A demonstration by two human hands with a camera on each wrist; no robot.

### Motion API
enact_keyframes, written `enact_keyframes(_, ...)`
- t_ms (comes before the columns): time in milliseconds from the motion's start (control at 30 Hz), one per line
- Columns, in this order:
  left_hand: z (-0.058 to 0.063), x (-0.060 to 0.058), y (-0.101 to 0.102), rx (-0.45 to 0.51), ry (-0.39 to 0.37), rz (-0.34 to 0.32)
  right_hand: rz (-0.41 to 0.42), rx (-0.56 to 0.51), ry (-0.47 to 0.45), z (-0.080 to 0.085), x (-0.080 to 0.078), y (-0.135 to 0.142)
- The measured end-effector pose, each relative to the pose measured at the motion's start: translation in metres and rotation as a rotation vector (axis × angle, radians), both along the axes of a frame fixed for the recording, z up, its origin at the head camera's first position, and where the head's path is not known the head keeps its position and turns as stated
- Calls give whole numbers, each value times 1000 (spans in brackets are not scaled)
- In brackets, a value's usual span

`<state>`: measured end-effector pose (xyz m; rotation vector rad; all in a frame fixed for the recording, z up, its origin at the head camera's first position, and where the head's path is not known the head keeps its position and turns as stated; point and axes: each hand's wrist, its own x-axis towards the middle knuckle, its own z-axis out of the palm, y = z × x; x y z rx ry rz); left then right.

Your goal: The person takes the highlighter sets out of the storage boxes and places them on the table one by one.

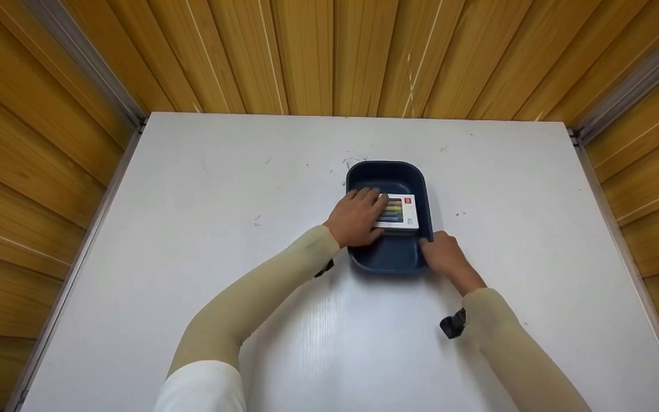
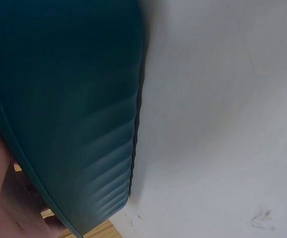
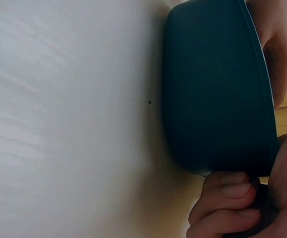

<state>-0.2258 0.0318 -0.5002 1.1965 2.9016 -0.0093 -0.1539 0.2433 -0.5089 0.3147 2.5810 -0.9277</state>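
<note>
From where I stand, the box [image 1: 401, 213] is inside the bin [image 1: 389, 256], about midway along its length. The left hand [image 1: 357, 220] grips the box's left end, thumb at its near edge; the right hand [image 1: 447, 255] clasps the bin's right wall toward the near corner. I'd steady that wall, hold the box level and avoid bumping the bin's left rim.
</note>
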Motion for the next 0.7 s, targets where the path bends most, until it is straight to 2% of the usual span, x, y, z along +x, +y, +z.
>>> enact_keyframes(167, 2, -1, 0, 0, -2, -12, 3, 8, -2, -1, 0, 0)
enact_keyframes(700, 5, -2, 5, -47, -74, -8, 4, 4, -16, 3, -1, 0)
